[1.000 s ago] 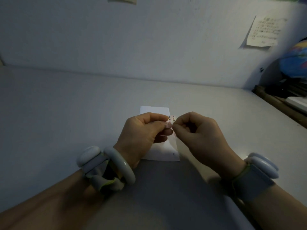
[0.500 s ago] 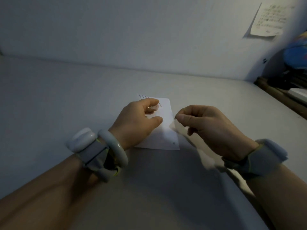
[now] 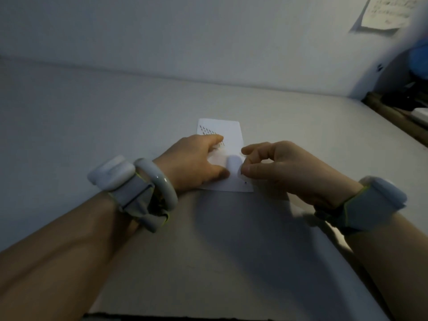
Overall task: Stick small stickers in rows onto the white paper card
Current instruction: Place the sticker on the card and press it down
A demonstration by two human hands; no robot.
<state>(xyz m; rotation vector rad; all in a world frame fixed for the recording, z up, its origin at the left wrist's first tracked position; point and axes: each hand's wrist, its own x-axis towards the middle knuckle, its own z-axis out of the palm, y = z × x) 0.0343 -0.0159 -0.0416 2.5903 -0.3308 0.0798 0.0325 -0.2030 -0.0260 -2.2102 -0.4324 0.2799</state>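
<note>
Two hands at work over a white paper card (image 3: pixel 232 135) lying flat on a pale surface (image 3: pixel 92 117).

The card sits mid-frame with rows of small dark stickers (image 3: pixel 207 130) at its 11 o'clock corner. The left hand (image 3: pixel 196 162) lies on the card's 9 o'clock side, fingers extended and pressing near the sticker rows, thumb resting on the paper. The right hand (image 3: pixel 284 167) hovers at the card's 3 o'clock edge, thumb and forefinger pinching a small pale strip (image 3: pixel 234 165), blurred, that curls over the card. Both wrists wear strapped bands; the left also a pale bangle (image 3: pixel 159 181). Bare surface spreads toward 9 and 12 o'clock up to the wall (image 3: pixel 208 31); a paper note (image 3: pixel 384 12) hangs at 1 o'clock, dark clutter at 3 o'clock.
</note>
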